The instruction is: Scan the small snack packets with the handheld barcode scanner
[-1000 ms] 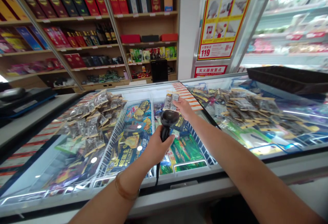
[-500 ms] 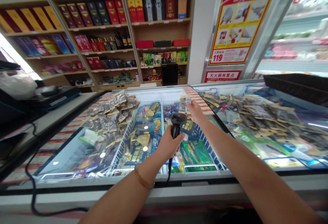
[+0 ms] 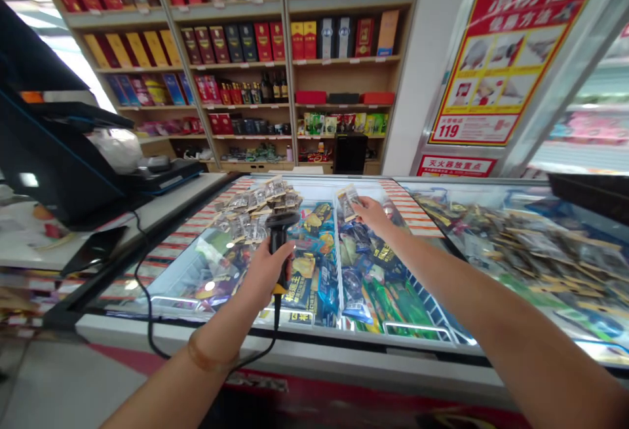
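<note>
My left hand (image 3: pixel 265 270) is wrapped round the handle of a black corded barcode scanner (image 3: pixel 279 236), held over the glass top of a chest freezer. Its head points away from me, and its cable (image 3: pixel 276 314) hangs down toward the freezer's front edge. In my right hand (image 3: pixel 373 214), thumb and fingers pinch a small clear packet (image 3: pixel 348 202) with pale edges; what is in it is too blurred to name. To the left, a heap of similar small packets (image 3: pixel 255 209) lies on the glass. Wire baskets of bagged goods (image 3: pixel 383 301) show through it.
Another pile of packets (image 3: pixel 531 239) lies on the right-hand freezer, near a dark tray (image 3: pixel 590 194). A black checkout machine (image 3: pixel 59 134) and a scale (image 3: pixel 170 177) stand on the left counter. Shelves of boxed goods (image 3: pixel 246 42) line the back wall beside a red poster (image 3: pixel 515 49).
The view has swung left. The scanner in my left hand has moved away from the packet, toward the left heap. My right hand still holds the packet, now lifted and tilted.
</note>
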Tool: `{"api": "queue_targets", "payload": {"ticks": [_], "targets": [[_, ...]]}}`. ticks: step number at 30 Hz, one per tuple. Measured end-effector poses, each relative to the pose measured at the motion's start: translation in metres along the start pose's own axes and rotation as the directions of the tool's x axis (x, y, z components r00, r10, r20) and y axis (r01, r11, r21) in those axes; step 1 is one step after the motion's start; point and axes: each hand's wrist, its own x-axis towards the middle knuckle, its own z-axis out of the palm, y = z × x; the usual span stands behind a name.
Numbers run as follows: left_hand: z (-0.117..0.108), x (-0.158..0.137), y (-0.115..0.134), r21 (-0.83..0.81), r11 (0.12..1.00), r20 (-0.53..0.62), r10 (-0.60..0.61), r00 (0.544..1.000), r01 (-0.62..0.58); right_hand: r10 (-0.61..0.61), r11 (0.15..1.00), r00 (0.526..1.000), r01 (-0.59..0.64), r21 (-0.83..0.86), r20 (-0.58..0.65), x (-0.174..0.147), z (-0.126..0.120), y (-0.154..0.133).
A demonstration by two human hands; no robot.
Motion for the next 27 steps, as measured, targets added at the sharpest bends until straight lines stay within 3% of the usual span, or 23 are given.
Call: {"api": "queue_targets", "payload": {"ticks": [5, 8, 11, 13, 16, 19, 23, 27], "targets": [[-0.037, -0.003, 0.006, -0.066, 0.998, -0.098, -0.014, 0.995, 0.008, 0.013, 0.994, 0.990, -0.029, 0.107, 0.138, 0.023, 0.112, -0.069], [-0.051, -0.009, 0.008, -0.056, 0.998, -0.119, -0.022, 0.993, 0.015, 0.039, 0.989, 0.982, -0.065, 0.131, 0.186, 0.037, 0.166, -0.101], [-0.060, -0.013, 0.008, -0.055, 0.997, -0.113, -0.055, 0.992, 0.049, 0.086, 0.979, 0.971, -0.124, 0.161, 0.225, 0.044, 0.196, -0.117], [-0.062, -0.014, 0.008, -0.067, 0.997, -0.108, -0.050, 0.993, 0.043, 0.104, 0.973, 0.967, -0.147, 0.176, 0.234, 0.044, 0.201, -0.119], [-0.057, -0.012, 0.005, -0.077, 0.997, -0.101, -0.038, 0.994, 0.030, 0.099, 0.973, 0.968, -0.142, 0.181, 0.232, 0.039, 0.188, -0.111], [-0.041, -0.010, 0.003, -0.066, 0.996, -0.061, -0.066, 0.996, 0.062, 0.082, 0.982, 0.977, -0.113, 0.150, 0.198, 0.030, 0.152, -0.091], [-0.003, -0.009, -0.003, -0.046, 0.996, 0.040, -0.078, 0.996, 0.080, 0.071, 0.997, 0.994, -0.074, 0.026, 0.086, 0.016, 0.074, -0.048], [0.048, -0.004, -0.009, -0.046, 0.996, 0.168, -0.066, 0.984, 0.075, 0.042, 0.978, 0.996, -0.057, -0.201, -0.078, 0.002, -0.025, -0.001]]}}
